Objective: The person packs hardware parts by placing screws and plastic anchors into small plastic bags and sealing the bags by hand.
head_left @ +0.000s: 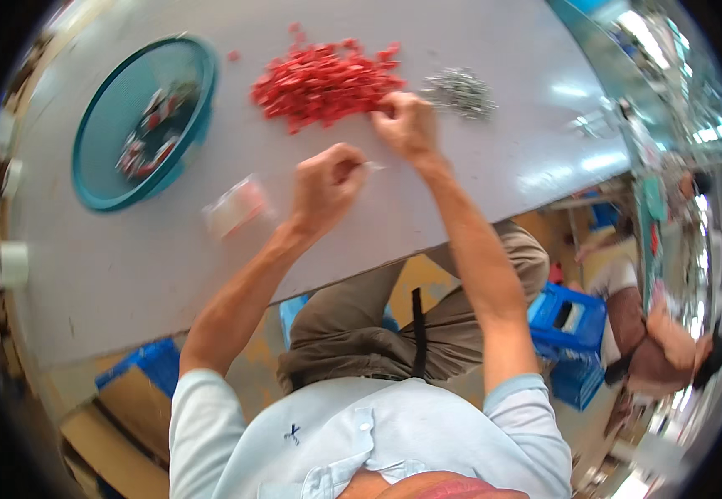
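A heap of small red pieces [323, 83] lies on the table in front of me. At its right edge my right hand [408, 125] has thumb and fingers pinched together against the pieces; whether one is between them is hidden. Nearer to me, my left hand [327, 185] is curled closed, with a small clear plastic bag [374, 166] showing at its fingertips. Left of that hand lies a clear plastic packet [240, 206] with something pale and reddish in it. A smaller heap of silvery metal pieces [460, 91], perhaps screws, sits right of the red heap.
On the left of the grey table [128, 274] stands a teal plastic basket [86, 158] with several filled bags in it. One red piece [233, 56] lies apart from the heap. A blue stool [569, 320] is at my right, and another person [664, 349] sits beyond it.
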A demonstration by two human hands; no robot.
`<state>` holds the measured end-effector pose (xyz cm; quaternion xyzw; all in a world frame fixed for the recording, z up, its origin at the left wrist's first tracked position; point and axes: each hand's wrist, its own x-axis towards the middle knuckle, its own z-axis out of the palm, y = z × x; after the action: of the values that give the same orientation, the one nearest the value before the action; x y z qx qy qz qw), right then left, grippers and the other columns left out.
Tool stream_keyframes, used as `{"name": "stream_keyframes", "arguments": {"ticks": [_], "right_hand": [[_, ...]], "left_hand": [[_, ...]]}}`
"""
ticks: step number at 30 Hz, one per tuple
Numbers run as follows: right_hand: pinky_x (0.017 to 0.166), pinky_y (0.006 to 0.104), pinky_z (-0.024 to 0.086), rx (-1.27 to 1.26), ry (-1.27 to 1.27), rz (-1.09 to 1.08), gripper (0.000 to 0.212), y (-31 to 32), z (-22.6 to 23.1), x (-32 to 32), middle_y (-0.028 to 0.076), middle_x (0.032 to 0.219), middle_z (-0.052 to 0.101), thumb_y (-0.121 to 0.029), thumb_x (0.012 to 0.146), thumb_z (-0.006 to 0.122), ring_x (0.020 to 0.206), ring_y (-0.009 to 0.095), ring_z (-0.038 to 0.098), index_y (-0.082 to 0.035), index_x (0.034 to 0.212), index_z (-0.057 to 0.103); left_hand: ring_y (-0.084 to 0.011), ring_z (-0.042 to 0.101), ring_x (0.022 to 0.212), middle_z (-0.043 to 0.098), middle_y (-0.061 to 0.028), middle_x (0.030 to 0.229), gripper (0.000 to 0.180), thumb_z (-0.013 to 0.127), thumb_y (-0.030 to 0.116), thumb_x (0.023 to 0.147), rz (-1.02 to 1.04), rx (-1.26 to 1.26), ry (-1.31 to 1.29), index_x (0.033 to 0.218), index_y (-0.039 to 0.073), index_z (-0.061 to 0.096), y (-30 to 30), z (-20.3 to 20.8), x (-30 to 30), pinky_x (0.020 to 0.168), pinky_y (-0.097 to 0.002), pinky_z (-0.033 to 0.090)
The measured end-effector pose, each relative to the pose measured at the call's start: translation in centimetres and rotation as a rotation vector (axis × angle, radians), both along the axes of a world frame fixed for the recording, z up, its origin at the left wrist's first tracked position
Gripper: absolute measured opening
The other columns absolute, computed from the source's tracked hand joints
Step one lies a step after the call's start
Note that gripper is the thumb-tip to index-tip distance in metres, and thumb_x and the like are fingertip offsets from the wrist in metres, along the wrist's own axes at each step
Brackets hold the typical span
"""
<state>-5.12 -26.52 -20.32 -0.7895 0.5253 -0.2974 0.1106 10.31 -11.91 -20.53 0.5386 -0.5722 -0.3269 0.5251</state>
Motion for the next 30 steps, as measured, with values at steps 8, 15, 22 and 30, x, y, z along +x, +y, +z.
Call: {"name": "stream_keyframes", "arguments": {"ticks": [8,15,22,30], "right_hand": [[0.070,0.0436,0.058,0.103,-0.323,0.057,0.019,4.8,1.4,-0.1,0.018,0.078,0.074,-0.021,0.079,0.074,0.074,0.034,0.074,-0.003,0.082,0.077],[0.065,0.0371,0.057,0.455,-0.544,0.179,0.026,10.9,2.9,-2.4,0.015,0.074,0.074,-0.023,0.082,0.077,0.067,0.021,0.071,0.003,0.086,0.077],[0.058,0.0287,0.058,0.759,-0.733,0.175,0.022,10.6,2.9,-3.0,0.007,0.078,0.072,-0.019,0.093,0.077,0.065,0.013,0.068,0.002,0.095,0.074],[0.066,0.0308,0.065,0.799,-0.939,0.391,0.019,9.8,0.7,-0.6,0.012,0.090,0.075,-0.012,0.097,0.074,0.075,0.016,0.073,0.005,0.105,0.070]], "left_hand": [[-0.0069,0.064,0.076,0.069,-0.0009,0.082,0.003,0.071,0.001,0.093,0.083,-0.006,0.051,0.097,0.001,0.072,0.2,-1.3,2.3,0.072,-0.0250,0.054],[-0.0042,0.060,0.074,0.066,0.0032,0.083,0.002,0.072,0.000,0.096,0.076,-0.091,-0.067,0.097,0.000,0.070,-0.1,-1.0,0.4,0.068,-0.0224,0.050],[-0.0060,0.062,0.075,0.069,-0.0003,0.085,0.004,0.071,-0.001,0.096,-0.043,-0.069,0.053,0.100,0.000,0.071,0.2,-0.7,-0.3,0.069,-0.0235,0.051],[-0.0097,0.064,0.073,0.070,-0.0044,0.083,0.008,0.073,0.007,0.095,-0.087,0.233,0.288,0.096,-0.001,0.072,1.2,0.8,2.4,0.066,-0.0246,0.051]]}}
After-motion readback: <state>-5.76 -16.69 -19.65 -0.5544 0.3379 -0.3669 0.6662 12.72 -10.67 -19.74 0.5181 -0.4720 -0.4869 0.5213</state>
